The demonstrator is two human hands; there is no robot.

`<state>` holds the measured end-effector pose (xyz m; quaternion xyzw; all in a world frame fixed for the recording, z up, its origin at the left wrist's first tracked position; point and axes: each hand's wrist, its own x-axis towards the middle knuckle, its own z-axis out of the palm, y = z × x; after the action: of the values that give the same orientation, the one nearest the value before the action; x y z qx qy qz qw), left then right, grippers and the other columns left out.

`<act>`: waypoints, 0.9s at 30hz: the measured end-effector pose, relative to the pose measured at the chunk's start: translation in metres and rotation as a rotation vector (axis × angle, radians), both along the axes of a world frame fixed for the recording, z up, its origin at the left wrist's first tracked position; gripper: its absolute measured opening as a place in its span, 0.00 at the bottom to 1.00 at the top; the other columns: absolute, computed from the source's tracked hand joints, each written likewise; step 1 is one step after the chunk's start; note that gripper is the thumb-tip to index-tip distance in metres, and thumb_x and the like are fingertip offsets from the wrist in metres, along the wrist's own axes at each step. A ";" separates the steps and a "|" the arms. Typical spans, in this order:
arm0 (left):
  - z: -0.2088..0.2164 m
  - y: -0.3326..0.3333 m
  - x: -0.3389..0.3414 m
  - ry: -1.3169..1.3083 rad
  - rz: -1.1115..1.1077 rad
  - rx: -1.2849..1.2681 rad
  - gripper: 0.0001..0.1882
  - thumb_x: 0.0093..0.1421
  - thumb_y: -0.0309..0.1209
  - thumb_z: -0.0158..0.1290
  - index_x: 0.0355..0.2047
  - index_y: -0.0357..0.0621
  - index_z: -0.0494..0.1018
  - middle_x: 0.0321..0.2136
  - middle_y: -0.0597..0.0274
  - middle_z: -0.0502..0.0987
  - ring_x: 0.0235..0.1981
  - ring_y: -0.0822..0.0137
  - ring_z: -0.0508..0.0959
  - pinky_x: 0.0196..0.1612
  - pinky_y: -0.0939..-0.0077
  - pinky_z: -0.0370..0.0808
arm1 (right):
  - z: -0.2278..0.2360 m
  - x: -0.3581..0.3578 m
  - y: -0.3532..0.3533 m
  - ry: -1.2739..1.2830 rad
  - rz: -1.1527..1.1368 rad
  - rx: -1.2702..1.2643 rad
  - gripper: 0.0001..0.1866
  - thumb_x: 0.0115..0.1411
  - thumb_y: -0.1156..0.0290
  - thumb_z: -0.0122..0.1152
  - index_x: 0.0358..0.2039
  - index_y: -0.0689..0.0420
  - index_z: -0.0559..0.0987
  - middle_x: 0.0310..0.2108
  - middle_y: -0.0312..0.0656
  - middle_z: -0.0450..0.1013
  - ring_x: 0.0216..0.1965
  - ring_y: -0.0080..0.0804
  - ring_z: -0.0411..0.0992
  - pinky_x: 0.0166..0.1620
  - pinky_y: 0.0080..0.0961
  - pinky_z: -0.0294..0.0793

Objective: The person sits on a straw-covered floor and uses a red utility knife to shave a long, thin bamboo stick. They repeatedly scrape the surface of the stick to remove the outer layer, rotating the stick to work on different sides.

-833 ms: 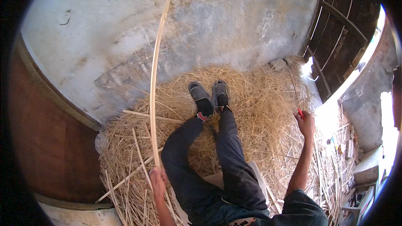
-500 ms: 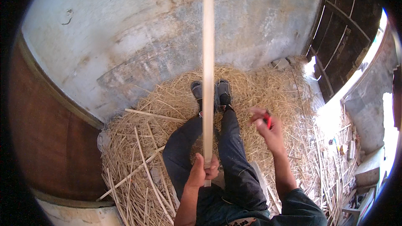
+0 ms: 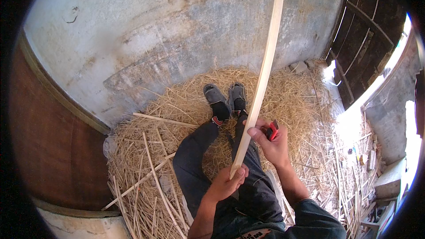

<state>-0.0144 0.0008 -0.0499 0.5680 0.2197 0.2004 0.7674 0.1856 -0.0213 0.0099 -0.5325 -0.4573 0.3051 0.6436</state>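
Two bare hands in head view, both on one long, flat, pale wooden-looking strip (image 3: 264, 73). Strip slants up and right from between the thighs, passes in front of the stained grey-white wall (image 3: 155, 31), top end cut off by the frame edge. Left hand (image 3: 226, 184): grip closed around the strip's lower end, just above the lap. Right hand (image 3: 274, 147): grip narrow, holding a small red-and-black tool (image 3: 274, 129), thumb pressed to the strip's face a bit above the left hand; exact tool type can't tell. Tool sits just right of the strip.

Person seated, dark trousers (image 3: 191, 157), grey sandals (image 3: 213, 92) over black socks, feet near the wall base. Floor covered with straw-coloured shavings (image 3: 292, 102). Loose pale sticks (image 3: 152, 164) lie left of the legs, some crossing; more thin strips (image 3: 347, 194) at right. Reddish-brown panel (image 3: 62, 137) far left, dark plank panel (image 3: 363, 26) upper right, bright light beside it.
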 end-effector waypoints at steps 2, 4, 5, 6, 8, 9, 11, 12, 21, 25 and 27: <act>-0.008 -0.003 -0.003 0.032 0.049 0.071 0.26 0.73 0.57 0.47 0.37 0.44 0.71 0.22 0.75 0.64 0.20 0.81 0.63 0.23 0.82 0.61 | 0.004 0.005 0.003 -0.064 -0.018 -0.014 0.13 0.65 0.70 0.68 0.46 0.65 0.83 0.35 0.37 0.80 0.36 0.19 0.75 0.42 0.22 0.75; -0.004 -0.003 -0.007 0.067 0.069 0.113 0.27 0.72 0.58 0.48 0.36 0.44 0.71 0.22 0.75 0.65 0.21 0.81 0.64 0.24 0.81 0.62 | 0.004 0.009 0.005 -0.201 -0.050 0.007 0.12 0.63 0.69 0.70 0.44 0.62 0.83 0.32 0.35 0.79 0.33 0.19 0.75 0.41 0.22 0.73; -0.001 -0.003 -0.008 0.071 0.083 0.129 0.27 0.72 0.58 0.49 0.36 0.44 0.71 0.22 0.75 0.65 0.21 0.81 0.64 0.24 0.81 0.62 | 0.004 0.008 0.005 -0.214 -0.087 0.101 0.14 0.62 0.67 0.71 0.44 0.61 0.83 0.31 0.36 0.79 0.32 0.22 0.76 0.40 0.24 0.74; 0.005 -0.002 -0.008 0.072 0.098 0.147 0.27 0.72 0.58 0.50 0.36 0.44 0.71 0.22 0.74 0.66 0.21 0.81 0.64 0.24 0.81 0.63 | 0.005 0.007 0.003 -0.231 -0.123 0.197 0.15 0.61 0.65 0.72 0.44 0.60 0.83 0.31 0.37 0.78 0.31 0.24 0.76 0.38 0.25 0.74; 0.011 0.002 -0.007 0.084 0.129 0.163 0.26 0.71 0.58 0.52 0.36 0.44 0.71 0.22 0.74 0.66 0.22 0.81 0.65 0.24 0.81 0.63 | 0.000 0.009 -0.003 -0.369 -0.110 0.272 0.17 0.59 0.62 0.73 0.44 0.58 0.83 0.29 0.38 0.77 0.28 0.30 0.77 0.35 0.27 0.75; 0.013 0.003 -0.007 0.096 0.141 0.159 0.26 0.71 0.57 0.52 0.36 0.44 0.71 0.22 0.74 0.66 0.22 0.81 0.64 0.24 0.81 0.63 | -0.007 0.014 -0.012 -0.493 -0.063 0.246 0.17 0.59 0.60 0.74 0.43 0.56 0.83 0.28 0.38 0.76 0.28 0.33 0.77 0.33 0.29 0.75; 0.017 0.005 -0.006 0.102 0.156 0.163 0.26 0.70 0.57 0.53 0.36 0.43 0.72 0.22 0.73 0.67 0.23 0.81 0.65 0.25 0.80 0.63 | -0.014 0.016 -0.021 -0.718 -0.009 0.225 0.18 0.57 0.58 0.74 0.43 0.54 0.83 0.27 0.38 0.75 0.26 0.36 0.77 0.30 0.32 0.76; 0.019 0.005 -0.006 0.103 0.162 0.172 0.26 0.71 0.57 0.53 0.37 0.43 0.72 0.23 0.73 0.68 0.24 0.81 0.65 0.25 0.80 0.63 | -0.012 0.011 -0.023 -0.812 -0.001 0.234 0.18 0.55 0.58 0.74 0.42 0.53 0.83 0.27 0.38 0.75 0.25 0.37 0.77 0.29 0.33 0.76; 0.020 0.000 0.005 0.084 0.293 0.348 0.27 0.73 0.52 0.51 0.39 0.35 0.75 0.23 0.66 0.71 0.26 0.75 0.67 0.29 0.72 0.66 | -0.009 -0.002 -0.024 -1.049 -0.074 0.277 0.19 0.51 0.58 0.76 0.41 0.51 0.85 0.22 0.33 0.70 0.21 0.30 0.74 0.24 0.28 0.72; 0.024 -0.002 0.005 0.128 0.329 0.377 0.26 0.74 0.50 0.50 0.37 0.34 0.75 0.23 0.64 0.71 0.26 0.75 0.67 0.29 0.70 0.67 | -0.008 -0.003 -0.022 -1.057 -0.117 0.305 0.18 0.50 0.57 0.76 0.40 0.50 0.86 0.21 0.32 0.69 0.21 0.29 0.74 0.24 0.27 0.71; 0.023 -0.002 0.003 0.138 0.329 0.388 0.26 0.74 0.50 0.50 0.36 0.34 0.75 0.22 0.63 0.70 0.26 0.76 0.67 0.28 0.70 0.66 | -0.007 -0.003 -0.022 -1.057 -0.129 0.318 0.18 0.49 0.57 0.76 0.39 0.49 0.86 0.21 0.31 0.69 0.20 0.29 0.73 0.23 0.27 0.71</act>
<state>-0.0112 -0.0015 -0.0273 0.6737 0.3182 0.3217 0.5843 0.1829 -0.0437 0.0033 -0.5363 -0.7249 -0.1167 0.4163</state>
